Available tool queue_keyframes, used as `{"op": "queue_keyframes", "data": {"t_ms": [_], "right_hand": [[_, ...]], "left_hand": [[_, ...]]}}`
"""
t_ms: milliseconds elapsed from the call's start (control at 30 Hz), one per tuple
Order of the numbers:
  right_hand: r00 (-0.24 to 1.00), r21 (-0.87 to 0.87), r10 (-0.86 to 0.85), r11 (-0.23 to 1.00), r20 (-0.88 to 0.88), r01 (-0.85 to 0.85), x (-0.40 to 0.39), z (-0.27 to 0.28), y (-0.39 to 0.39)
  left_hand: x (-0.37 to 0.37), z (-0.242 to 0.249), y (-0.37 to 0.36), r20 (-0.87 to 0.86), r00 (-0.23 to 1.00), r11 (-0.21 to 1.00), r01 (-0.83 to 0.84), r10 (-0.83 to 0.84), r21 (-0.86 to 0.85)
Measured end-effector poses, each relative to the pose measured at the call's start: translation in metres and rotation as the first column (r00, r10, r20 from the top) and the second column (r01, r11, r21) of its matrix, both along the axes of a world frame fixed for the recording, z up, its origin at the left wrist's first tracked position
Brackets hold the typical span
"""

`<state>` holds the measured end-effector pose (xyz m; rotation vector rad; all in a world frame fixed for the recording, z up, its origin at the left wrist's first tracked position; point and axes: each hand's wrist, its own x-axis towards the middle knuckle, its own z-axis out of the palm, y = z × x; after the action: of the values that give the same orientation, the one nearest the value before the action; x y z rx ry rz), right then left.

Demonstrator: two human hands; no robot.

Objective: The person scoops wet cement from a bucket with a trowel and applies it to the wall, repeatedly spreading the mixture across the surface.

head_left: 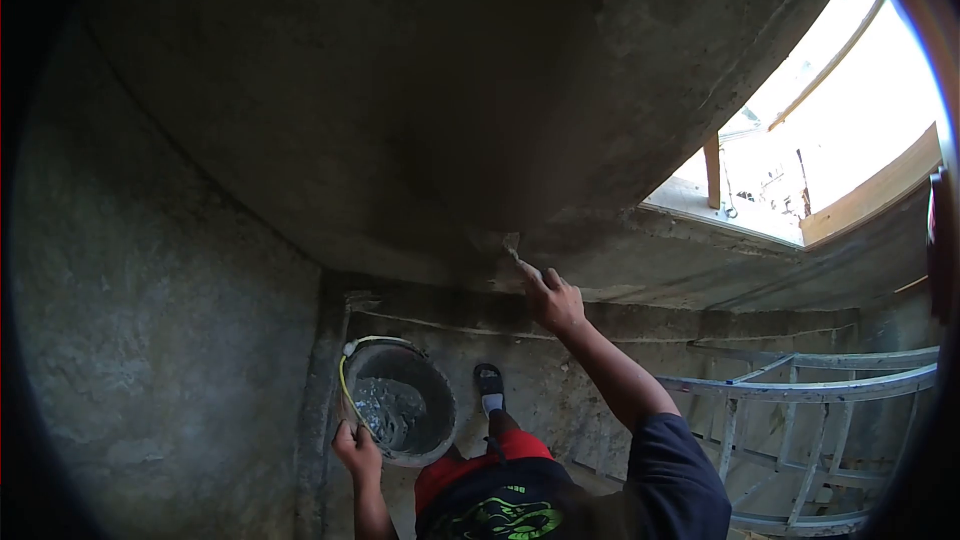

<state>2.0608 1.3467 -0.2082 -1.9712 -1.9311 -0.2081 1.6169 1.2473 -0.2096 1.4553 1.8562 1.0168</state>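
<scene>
My right hand (pixel 556 302) is closed around a small trowel (pixel 511 243), its pale, smeared blade up against the grey plastered wall (pixel 620 240) in front of me. Low on the left, my left hand (pixel 358 449) grips the yellow handle (pixel 346 380) of a dark bucket (pixel 440 395). Wet grey mortar (pixel 392 410) lies in the bottom of that bucket and is smeared up its inside. The bucket is beside my legs, close to the wall corner.
A metal ladder (pixel 790 380) lies or leans along the right side. Bright light comes through a wood-framed window opening (pixel 800 160) at upper right. Another rough wall (pixel 150 340) runs along the left. My sandalled foot (pixel 489 380) is beside the bucket.
</scene>
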Motion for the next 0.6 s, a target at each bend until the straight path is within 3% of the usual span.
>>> {"op": "queue_keyframes", "data": {"t_ms": [67, 133, 167, 233, 333, 400, 467, 567, 600], "right_hand": [[0.999, 0.052, 0.023, 0.998, -0.042, -0.020, -0.005, 0.034, -0.003], [0.992, 0.318, 0.038, 0.948, -0.117, 0.001, -0.006, 0.078, 0.014], [0.992, 0.316, 0.037, 0.949, -0.119, 0.003, -0.003, 0.094, 0.024], [0.994, 0.546, 0.053, 0.838, -0.096, 0.008, 0.001, 0.119, 0.048], [0.987, 0.498, -0.061, 0.857, -0.150, 0.129, -0.001, 0.130, 0.072], [0.984, 0.475, -0.110, 0.864, -0.141, 0.165, 0.003, 0.102, 0.076], [0.962, 0.353, -0.126, 0.912, -0.243, 0.209, -0.005, 0.062, 0.066], [0.951, 0.115, -0.158, 0.974, -0.264, 0.193, -0.015, -0.010, 0.025], [0.952, 0.118, -0.160, 0.974, -0.262, 0.196, -0.022, -0.021, 0.006]], "left_hand": [[0.000, -0.007, -0.003, -0.012, 1.000, 1.000, 0.009, -0.009, -0.003], [-0.002, -0.019, -0.007, 0.014, 1.000, 1.000, 0.001, -0.001, -0.027], [-0.003, -0.022, -0.010, 0.037, 0.999, 0.999, -0.004, 0.005, -0.047], [0.002, -0.017, -0.011, 0.017, 1.000, 0.999, -0.002, 0.003, -0.043], [0.004, -0.013, -0.010, -0.019, 1.000, 0.999, 0.021, -0.022, -0.043], [0.001, -0.017, -0.011, -0.036, 0.998, 0.998, 0.045, -0.046, -0.047], [-0.005, -0.023, -0.012, -0.038, 0.998, 0.997, 0.049, -0.052, -0.060], [-0.005, -0.015, -0.010, -0.018, 0.999, 0.997, 0.047, -0.048, -0.069], [-0.005, -0.013, -0.010, -0.016, 0.999, 0.997, 0.050, -0.051, -0.066]]}}
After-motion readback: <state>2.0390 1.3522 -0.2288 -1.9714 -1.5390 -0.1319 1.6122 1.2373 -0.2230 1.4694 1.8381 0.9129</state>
